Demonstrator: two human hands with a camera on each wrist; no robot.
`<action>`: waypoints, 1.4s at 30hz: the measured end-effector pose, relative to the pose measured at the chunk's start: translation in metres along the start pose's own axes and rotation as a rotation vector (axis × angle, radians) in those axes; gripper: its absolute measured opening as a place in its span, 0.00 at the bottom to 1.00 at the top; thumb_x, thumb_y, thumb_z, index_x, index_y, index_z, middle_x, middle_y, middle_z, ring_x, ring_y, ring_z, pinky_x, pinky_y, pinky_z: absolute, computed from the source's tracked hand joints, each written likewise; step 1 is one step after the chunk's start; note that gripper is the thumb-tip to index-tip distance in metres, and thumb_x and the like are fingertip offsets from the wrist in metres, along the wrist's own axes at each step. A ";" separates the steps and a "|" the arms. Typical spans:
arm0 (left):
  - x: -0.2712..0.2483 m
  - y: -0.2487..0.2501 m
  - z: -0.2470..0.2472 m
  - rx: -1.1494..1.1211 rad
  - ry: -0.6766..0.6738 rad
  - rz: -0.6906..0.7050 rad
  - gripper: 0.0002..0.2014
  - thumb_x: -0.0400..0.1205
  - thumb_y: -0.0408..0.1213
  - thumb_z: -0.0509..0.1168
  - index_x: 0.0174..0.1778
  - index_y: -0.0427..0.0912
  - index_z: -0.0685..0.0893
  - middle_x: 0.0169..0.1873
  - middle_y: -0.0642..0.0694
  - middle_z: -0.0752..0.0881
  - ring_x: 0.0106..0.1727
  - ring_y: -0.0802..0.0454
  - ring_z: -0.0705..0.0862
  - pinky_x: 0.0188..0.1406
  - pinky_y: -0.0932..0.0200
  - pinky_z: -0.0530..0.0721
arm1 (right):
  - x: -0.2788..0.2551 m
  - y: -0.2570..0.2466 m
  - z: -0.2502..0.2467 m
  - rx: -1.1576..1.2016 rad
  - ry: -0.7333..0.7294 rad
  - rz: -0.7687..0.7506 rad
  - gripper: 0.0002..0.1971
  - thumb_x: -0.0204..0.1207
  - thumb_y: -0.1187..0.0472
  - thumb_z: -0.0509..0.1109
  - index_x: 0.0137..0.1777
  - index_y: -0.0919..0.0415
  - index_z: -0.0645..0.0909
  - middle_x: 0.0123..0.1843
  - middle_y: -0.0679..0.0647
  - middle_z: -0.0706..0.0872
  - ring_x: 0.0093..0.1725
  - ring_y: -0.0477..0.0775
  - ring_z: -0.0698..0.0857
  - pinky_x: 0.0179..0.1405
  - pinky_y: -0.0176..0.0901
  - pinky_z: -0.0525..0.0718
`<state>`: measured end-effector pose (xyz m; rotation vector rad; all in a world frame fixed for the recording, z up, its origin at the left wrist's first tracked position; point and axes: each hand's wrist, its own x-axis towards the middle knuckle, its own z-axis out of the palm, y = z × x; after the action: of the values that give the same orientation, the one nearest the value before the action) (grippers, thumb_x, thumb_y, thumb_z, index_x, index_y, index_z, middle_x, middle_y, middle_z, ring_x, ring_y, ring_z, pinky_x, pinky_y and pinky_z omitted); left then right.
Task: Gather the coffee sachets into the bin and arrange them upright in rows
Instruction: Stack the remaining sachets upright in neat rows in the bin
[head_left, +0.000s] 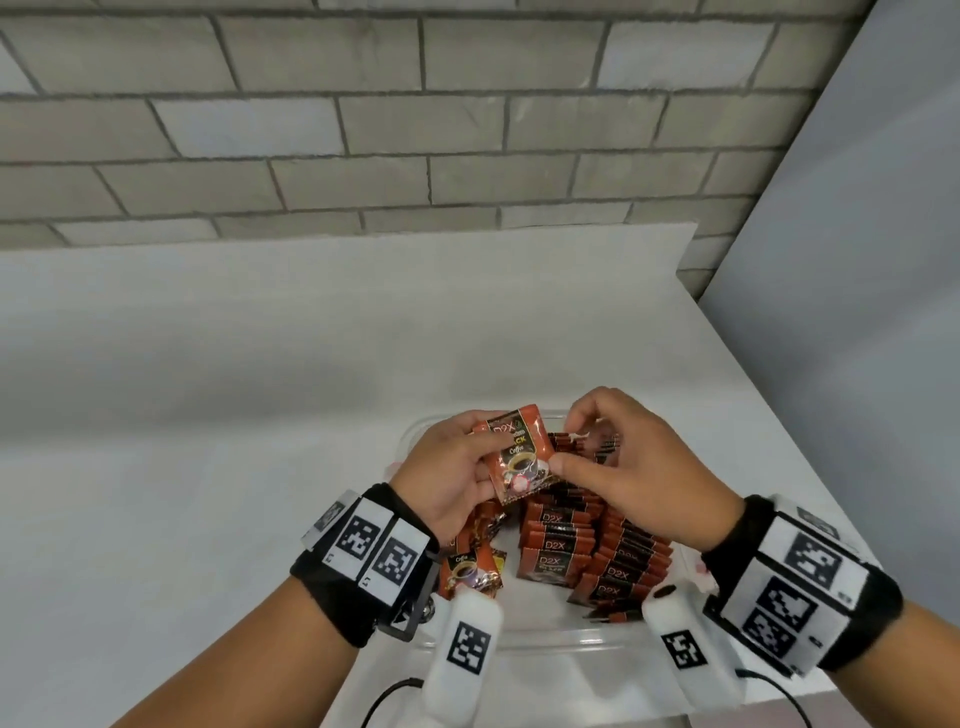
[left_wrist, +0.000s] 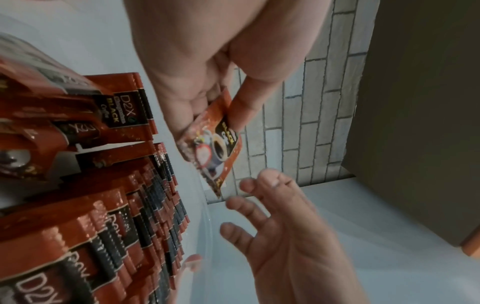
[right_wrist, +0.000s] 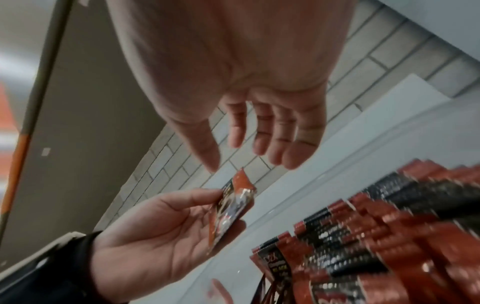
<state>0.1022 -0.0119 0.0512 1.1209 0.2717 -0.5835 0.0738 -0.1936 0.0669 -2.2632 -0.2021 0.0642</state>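
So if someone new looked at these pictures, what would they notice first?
Most likely the single red-brown foil coffee sachet held up above the clear plastic bin, pinched by the left hand, with the right hand open and reaching for its edge. Next, the upright rows of matching sachets filling the right side of the bin, and a few loose sachets lying untidily on its left side.

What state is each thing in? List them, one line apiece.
Held sachet: above the bin, pinched by left hand.
Left hand: grips the sachet.
Right hand: fingers relaxed, thumb at the sachet's corner, holding nothing.
Upright sachets: standing in rows in the bin.
Loose sachets: lying unsorted at the bin's left.
Bin: clear, partly filled.
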 end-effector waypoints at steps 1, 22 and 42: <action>0.001 -0.001 0.002 -0.009 0.002 0.000 0.08 0.81 0.23 0.62 0.55 0.31 0.81 0.44 0.34 0.89 0.39 0.45 0.89 0.42 0.51 0.90 | 0.001 0.002 0.001 0.039 0.016 0.066 0.13 0.71 0.52 0.76 0.49 0.46 0.74 0.50 0.43 0.81 0.44 0.46 0.83 0.41 0.36 0.80; -0.001 -0.016 0.007 0.327 0.022 -0.543 0.21 0.82 0.55 0.60 0.60 0.41 0.74 0.58 0.34 0.76 0.62 0.26 0.78 0.58 0.25 0.73 | -0.029 0.001 0.022 -0.450 -0.396 -0.076 0.03 0.76 0.57 0.66 0.44 0.51 0.82 0.39 0.47 0.88 0.38 0.47 0.84 0.41 0.46 0.83; 0.010 -0.035 -0.001 0.277 0.021 -0.660 0.37 0.82 0.58 0.58 0.83 0.44 0.56 0.79 0.26 0.58 0.76 0.18 0.58 0.75 0.27 0.55 | -0.016 -0.010 0.042 -1.006 -0.569 -0.026 0.16 0.75 0.67 0.62 0.27 0.57 0.65 0.27 0.51 0.70 0.28 0.53 0.71 0.28 0.40 0.66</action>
<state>0.0907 -0.0245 0.0188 1.3029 0.6027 -1.2216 0.0517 -0.1583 0.0470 -3.1828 -0.6846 0.7415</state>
